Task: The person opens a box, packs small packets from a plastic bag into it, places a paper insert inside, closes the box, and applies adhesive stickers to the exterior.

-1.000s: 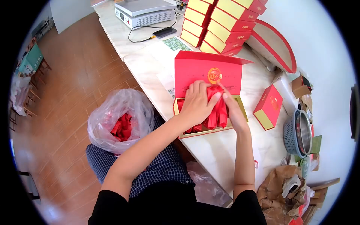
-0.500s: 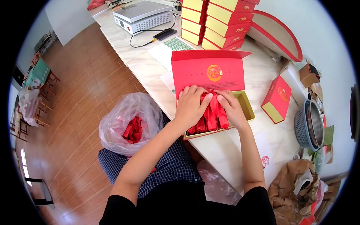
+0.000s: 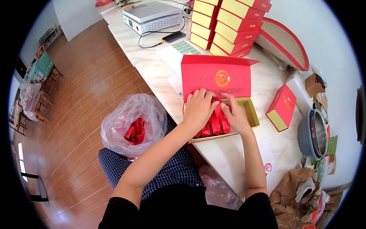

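Observation:
An open red gift box [image 3: 252, 114] with a yellow interior stands on the marble table, its printed lid [image 3: 206, 76] raised at the back. Several red foil packets [image 3: 216, 124] lie side by side in its left and middle parts; the right end shows bare yellow lining. My left hand [image 3: 199, 108] rests over the packets at the left, fingers curled at their upper ends. At the right of the row, my right hand [image 3: 234, 114] has bent fingers and thumb against the last packet. Both hands press on the red packets.
A plastic bag [image 3: 133, 124] of red packets sits on my lap. Stacked boxes [image 3: 236, 28], a phone [image 3: 174, 37] and a white appliance [image 3: 152, 17] are at the back. To the right are a closed red box [image 3: 281, 108], a grey basket [image 3: 310, 133] and crumpled brown paper [image 3: 293, 194].
Both hands have come down from above the box, and the red packets between them now sit lower inside it. The camera view has shifted slightly.

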### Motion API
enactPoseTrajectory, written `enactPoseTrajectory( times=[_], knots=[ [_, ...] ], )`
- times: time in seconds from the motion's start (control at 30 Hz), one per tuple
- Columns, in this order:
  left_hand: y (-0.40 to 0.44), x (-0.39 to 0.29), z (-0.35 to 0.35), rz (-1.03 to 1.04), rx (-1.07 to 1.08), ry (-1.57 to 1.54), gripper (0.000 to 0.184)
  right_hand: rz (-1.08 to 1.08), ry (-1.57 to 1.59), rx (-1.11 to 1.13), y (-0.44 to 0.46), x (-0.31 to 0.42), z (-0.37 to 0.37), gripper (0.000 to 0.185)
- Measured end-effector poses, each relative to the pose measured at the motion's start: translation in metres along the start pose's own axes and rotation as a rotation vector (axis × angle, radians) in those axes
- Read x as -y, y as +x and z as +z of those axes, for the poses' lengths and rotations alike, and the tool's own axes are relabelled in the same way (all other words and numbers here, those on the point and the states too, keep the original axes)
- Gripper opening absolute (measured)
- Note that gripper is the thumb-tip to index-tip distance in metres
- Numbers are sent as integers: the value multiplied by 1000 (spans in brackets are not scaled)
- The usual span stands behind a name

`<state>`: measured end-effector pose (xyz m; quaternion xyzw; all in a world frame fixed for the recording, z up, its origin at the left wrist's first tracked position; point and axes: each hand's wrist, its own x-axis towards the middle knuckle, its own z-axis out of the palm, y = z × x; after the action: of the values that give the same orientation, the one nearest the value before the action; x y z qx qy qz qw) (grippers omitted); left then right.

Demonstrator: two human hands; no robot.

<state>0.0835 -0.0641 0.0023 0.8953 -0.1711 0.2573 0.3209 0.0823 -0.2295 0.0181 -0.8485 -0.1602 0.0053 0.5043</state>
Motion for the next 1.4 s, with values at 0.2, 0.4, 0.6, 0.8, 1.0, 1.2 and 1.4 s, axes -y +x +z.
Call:
enactPoseTrajectory(
  times=[0.2, 0.4, 0.6, 0.8, 1.0, 1.2, 1.4],
  knots=[
    [5, -3, 11, 90, 69, 429, 28, -117, -472, -20, -4, 2, 16, 23],
    [-9, -3, -25, 62, 68, -117, 26, 44, -320, -210, -5, -1, 10, 22],
    [-66, 13, -54, -146, -142, -335, 38, 327, -468, -110, -1, -9, -8, 38],
    [-117, -7, -25, -244, 73, -578, 94, 111, -598, 29, -8, 24, 32, 50],
    [-127, 1, -38, -205, 91, -492, 104, 252, -910, 24, -10, 40, 49, 51],
    [-135, 78, -77, -385, -169, -668, 56, 25, -707, -370, -15, 98, 72, 32],
    [-183, 208, -111, -801, -488, -669, 29, -392, -158, -74, 12, 118, 219, 15]
  ],
)
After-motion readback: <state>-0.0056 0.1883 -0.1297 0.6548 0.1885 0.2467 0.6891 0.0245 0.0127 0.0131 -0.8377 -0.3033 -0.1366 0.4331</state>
